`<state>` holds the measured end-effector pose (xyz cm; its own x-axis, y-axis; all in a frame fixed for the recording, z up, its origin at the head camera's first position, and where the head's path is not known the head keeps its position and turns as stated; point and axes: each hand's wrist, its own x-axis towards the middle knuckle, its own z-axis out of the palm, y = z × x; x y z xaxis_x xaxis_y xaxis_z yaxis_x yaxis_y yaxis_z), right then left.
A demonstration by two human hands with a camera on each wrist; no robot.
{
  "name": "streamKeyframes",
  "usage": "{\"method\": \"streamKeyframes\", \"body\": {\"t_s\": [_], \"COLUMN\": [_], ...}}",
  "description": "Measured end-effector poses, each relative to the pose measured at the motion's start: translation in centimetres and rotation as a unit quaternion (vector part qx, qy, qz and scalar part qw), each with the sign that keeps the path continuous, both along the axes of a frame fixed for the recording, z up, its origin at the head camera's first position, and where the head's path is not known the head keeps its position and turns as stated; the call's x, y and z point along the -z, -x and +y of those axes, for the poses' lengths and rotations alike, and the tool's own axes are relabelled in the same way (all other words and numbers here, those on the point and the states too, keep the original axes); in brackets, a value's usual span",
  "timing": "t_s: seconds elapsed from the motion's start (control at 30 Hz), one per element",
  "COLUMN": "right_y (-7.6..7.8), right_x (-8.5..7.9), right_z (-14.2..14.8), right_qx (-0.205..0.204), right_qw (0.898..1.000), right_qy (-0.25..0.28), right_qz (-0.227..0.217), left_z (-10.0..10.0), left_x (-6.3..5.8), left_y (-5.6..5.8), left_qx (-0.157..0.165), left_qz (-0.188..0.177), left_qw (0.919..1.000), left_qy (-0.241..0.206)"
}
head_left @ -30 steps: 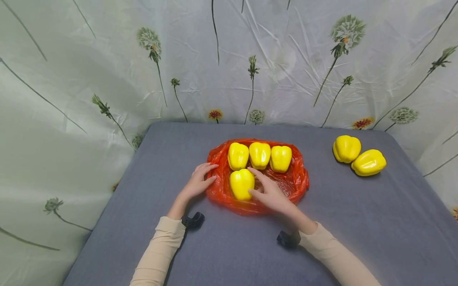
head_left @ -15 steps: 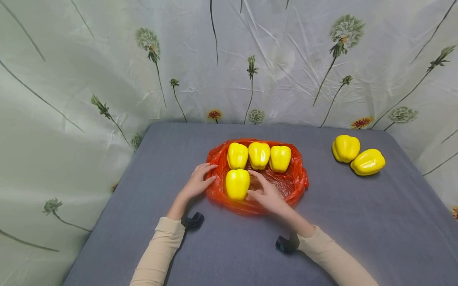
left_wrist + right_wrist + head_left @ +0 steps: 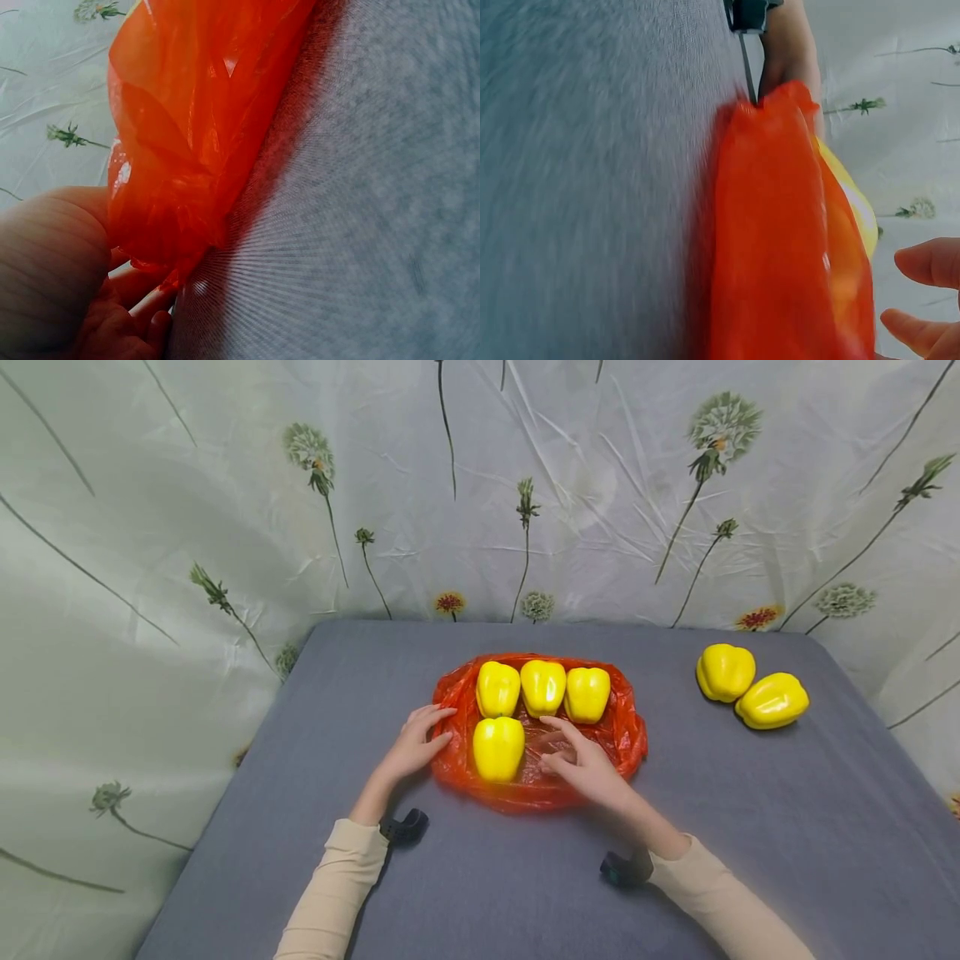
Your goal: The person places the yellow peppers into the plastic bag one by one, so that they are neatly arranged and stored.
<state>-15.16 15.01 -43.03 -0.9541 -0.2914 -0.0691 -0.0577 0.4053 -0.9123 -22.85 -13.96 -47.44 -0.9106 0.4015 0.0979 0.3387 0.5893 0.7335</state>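
Observation:
A red plastic bag [image 3: 592, 745] lies spread on the table with its mouth rolled wide. Inside, three yellow bell peppers form a back row: left [image 3: 498, 690], middle [image 3: 543, 687] and right [image 3: 587, 695]. A fourth yellow bell pepper [image 3: 498, 749] stands in front of the left one. My left hand [image 3: 412, 742] touches the bag's left rim, thumb and fingertips apart; the left wrist view shows its fingers partly hidden behind the red plastic [image 3: 180, 150]. Over the bag, right of the front pepper, my right hand [image 3: 588, 766] is held with fingers bent and nothing in them.
Two more yellow bell peppers, one [image 3: 726, 672] beside the other [image 3: 772, 701], rest at the table's back right. The grey-blue tabletop [image 3: 495, 893] ends against a pale curtain [image 3: 420, 485] with a dandelion print.
The front bell pepper shifted slightly left beside my right hand, then stayed put. My right hand has since drawn away from it to the right. The left hand has stayed at the rim.

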Motion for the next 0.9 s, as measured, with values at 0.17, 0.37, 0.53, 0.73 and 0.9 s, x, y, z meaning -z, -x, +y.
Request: {"method": "streamKeyframes", "body": {"t_s": [0.17,0.37,0.53,0.73,0.9], "right_y": [-0.2,-0.3,-0.7,-0.8,-0.6], "right_x": [-0.5,-0.7,-0.9,-1.3,-1.7], "right_z": [1.7,4.3,7.1,10.7,12.9], "right_qx": [0.0,0.006,0.032,0.073,0.113], "right_qw": [1.0,0.997,0.99,0.98,0.972], "right_qy": [0.014,0.039,0.047,0.023,0.004], "right_qz": [0.026,0.068,0.128,0.182,0.207], "left_z": [0.0,0.0,0.0,0.1,0.1], "left_x": [-0.2,-0.2,-0.1,-0.2,-0.3], "left_y": [-0.1,-0.2,-0.2,-0.2,-0.3], "left_qx": [0.001,-0.001,-0.001,-0.001,-0.002], "left_qz": [0.008,0.007,0.001,0.002,0.001], "left_qw": [1.0,1.0,1.0,1.0,1.0], "left_qy": [-0.004,-0.002,0.003,0.001,-0.001]}}
